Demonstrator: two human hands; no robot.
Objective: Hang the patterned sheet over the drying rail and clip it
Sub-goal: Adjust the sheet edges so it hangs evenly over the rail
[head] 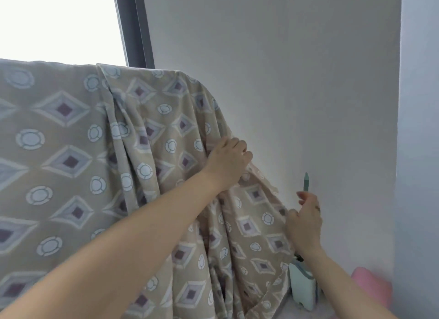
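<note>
Patterned sheet (pixel 71 128) is hanging over the hidden rail; left hand (pixel 228 162) is gripping its outer edge, likely steadying it, while right hand (pixel 306 220) is pinching a green clothes peg (pixel 305 182) just beside that edge.

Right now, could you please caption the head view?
Left hand grips the draped sheet; right hand holds a green clip.
</note>
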